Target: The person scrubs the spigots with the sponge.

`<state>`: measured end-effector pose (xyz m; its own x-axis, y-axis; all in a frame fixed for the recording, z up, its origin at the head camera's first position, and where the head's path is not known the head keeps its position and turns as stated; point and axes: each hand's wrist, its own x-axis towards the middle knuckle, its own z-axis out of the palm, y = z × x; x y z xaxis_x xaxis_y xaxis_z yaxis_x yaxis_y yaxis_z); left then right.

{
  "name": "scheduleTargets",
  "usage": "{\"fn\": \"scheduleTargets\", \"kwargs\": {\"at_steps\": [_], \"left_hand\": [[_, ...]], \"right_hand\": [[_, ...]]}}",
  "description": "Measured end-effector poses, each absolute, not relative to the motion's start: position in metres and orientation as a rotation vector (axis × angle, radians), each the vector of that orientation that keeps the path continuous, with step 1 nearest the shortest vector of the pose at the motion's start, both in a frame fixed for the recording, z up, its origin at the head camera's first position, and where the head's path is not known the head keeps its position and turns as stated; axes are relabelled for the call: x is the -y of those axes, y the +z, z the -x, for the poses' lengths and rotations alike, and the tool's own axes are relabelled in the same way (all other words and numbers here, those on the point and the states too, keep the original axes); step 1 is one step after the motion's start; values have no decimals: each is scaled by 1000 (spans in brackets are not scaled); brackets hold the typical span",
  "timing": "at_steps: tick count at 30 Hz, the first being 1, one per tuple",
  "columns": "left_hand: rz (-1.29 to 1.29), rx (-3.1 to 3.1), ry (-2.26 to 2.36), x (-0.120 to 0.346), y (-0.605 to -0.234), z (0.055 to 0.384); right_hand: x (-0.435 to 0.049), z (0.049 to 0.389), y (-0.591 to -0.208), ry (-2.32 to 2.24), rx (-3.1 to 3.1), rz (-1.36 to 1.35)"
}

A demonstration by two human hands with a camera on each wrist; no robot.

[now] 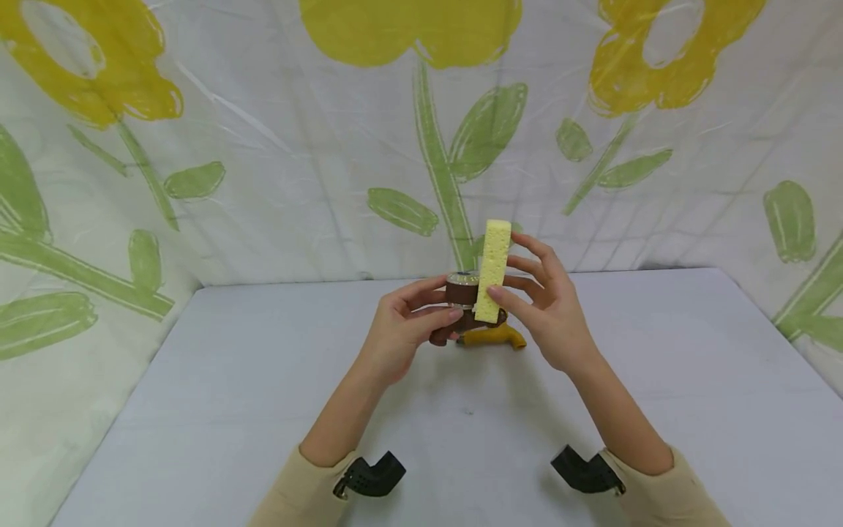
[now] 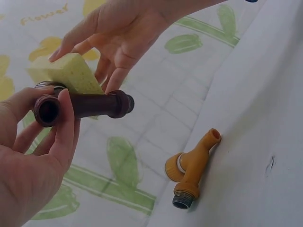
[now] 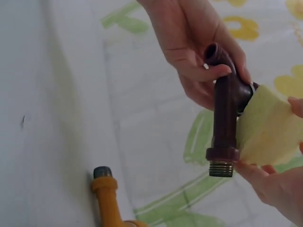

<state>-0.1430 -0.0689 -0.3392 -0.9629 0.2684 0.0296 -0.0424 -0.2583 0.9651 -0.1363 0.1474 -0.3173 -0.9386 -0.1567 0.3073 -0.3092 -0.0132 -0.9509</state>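
Observation:
My left hand (image 1: pixel 398 329) holds a dark brown plastic tap (image 1: pixel 462 294), gripping it around its outlet end and round cap. In the right wrist view the tap's body (image 3: pixel 224 118) is seen with its threaded metal end pointing down. A pale yellow sponge (image 1: pixel 494 256) stands on edge in my right hand (image 1: pixel 556 315), pinched between thumb and fingers. One side of the sponge lies against the tap, between its cap and body, as the left wrist view shows. Both things are held up above the table.
A second tap, mustard yellow with a threaded metal end (image 2: pixel 194 165), lies on the white table (image 1: pixel 276 380) behind the hands. Beyond the table's far edge hangs a white sheet (image 1: pixel 263 146) painted with yellow flowers and green leaves. Black camera mounts (image 1: pixel 375 476) sit at both wrists.

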Motion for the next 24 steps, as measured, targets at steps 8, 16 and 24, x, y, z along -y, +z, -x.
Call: {"fn": "scheduleTargets", "kwargs": {"at_steps": [8,16,24], "left_hand": [[-247,-1727,2393,69,-339,143],[-346,-1678,2356,72,-339,143],[-314,-1642,2443,71,-342,144]], "right_hand": [[-147,134,-318,2185,2022,-554],[-148,134,-317,2193,1999,-524],[-144,130,-315,2269,1952,-570]]}}
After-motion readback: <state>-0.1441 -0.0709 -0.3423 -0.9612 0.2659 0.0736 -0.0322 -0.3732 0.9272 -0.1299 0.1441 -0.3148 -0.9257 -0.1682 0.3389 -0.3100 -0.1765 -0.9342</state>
